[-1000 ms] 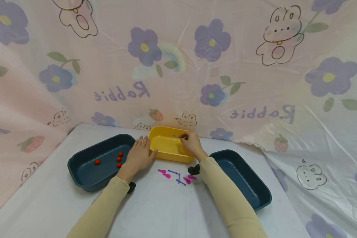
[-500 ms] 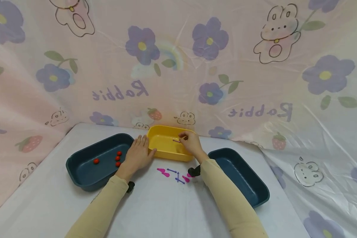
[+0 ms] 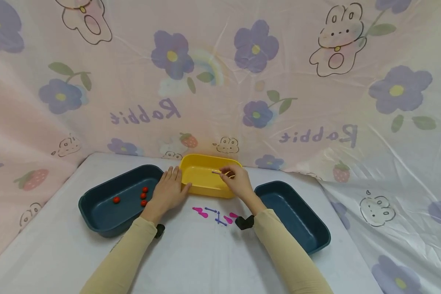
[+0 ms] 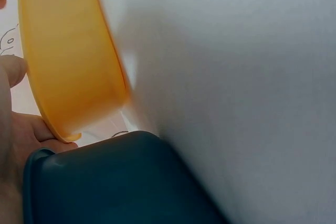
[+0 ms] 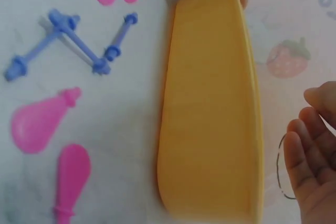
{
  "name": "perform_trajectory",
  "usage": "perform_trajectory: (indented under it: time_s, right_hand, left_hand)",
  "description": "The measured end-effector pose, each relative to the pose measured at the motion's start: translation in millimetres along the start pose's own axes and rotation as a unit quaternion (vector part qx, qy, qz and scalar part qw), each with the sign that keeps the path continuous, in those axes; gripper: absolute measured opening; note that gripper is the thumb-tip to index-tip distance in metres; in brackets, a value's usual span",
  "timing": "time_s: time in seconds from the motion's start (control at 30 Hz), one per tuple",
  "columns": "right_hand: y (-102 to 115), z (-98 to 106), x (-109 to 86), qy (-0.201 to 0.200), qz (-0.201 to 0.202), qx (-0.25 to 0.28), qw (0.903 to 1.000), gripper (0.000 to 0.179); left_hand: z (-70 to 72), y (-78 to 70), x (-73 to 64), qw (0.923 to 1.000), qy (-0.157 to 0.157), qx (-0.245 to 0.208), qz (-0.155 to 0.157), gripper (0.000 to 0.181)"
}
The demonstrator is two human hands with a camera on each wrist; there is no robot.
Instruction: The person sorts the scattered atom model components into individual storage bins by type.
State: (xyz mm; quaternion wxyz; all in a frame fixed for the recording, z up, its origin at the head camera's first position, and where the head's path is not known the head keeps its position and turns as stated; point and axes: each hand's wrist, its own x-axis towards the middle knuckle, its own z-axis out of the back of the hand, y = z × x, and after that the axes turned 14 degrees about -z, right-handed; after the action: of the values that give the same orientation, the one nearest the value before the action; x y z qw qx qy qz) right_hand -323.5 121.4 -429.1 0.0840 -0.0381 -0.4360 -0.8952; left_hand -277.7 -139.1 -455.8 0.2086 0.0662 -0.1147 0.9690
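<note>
In the head view, my right hand (image 3: 239, 179) pinches a small purple rod (image 3: 216, 172) over the yellow bin (image 3: 209, 191). The right wrist view shows the curled fingers (image 5: 310, 150) beyond the bin's rim, the rod out of sight there. My left hand (image 3: 167, 191) lies with its fingers extended between the yellow bin and the left dark blue bin (image 3: 92, 204). Its thumb (image 4: 14, 69) touches the yellow rim in the left wrist view. On the white table near the yellow bin lie several blue-purple rods (image 5: 79, 43) with ringed ends and several pink paddle-shaped pieces (image 5: 39, 124).
Several small red balls (image 3: 116, 200) sit in the left dark blue bin. Another dark blue bin (image 3: 317, 244) stands at the right, partly behind the right forearm. A printed cloth (image 3: 213, 94) hangs close behind the yellow bin.
The right hand has dipped slightly and turned at the wrist, with the purple rod still pinched over the yellow bin. The left hand stays at the bin rims. The head view has shifted slightly.
</note>
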Motion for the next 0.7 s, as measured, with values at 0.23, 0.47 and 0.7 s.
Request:
perform_trajectory:
  time_s: [0.23,0.47,0.7]
  right_hand:
    - [-3.1,2.6,-26.2,0.003,0.009,0.004,0.9999,0.018]
    - [-8.6,-0.3,-51.6,0.03,0.014,-0.018,0.9993,0.017]
    - [-21.9,-3.6,-64.4,0.083,0.016,-0.052,0.9951,0.017]
  left_hand:
    - [-0.5,-0.1,-0.6,1.0,-0.001,-0.005,0.0,0.081]
    - [0.3,-0.9,-1.6,1.0,-0.004,-0.009,-0.001,0.081]
    - [-0.3,-0.2,0.0,0.9999,-0.007,-0.008,-0.004,0.081]
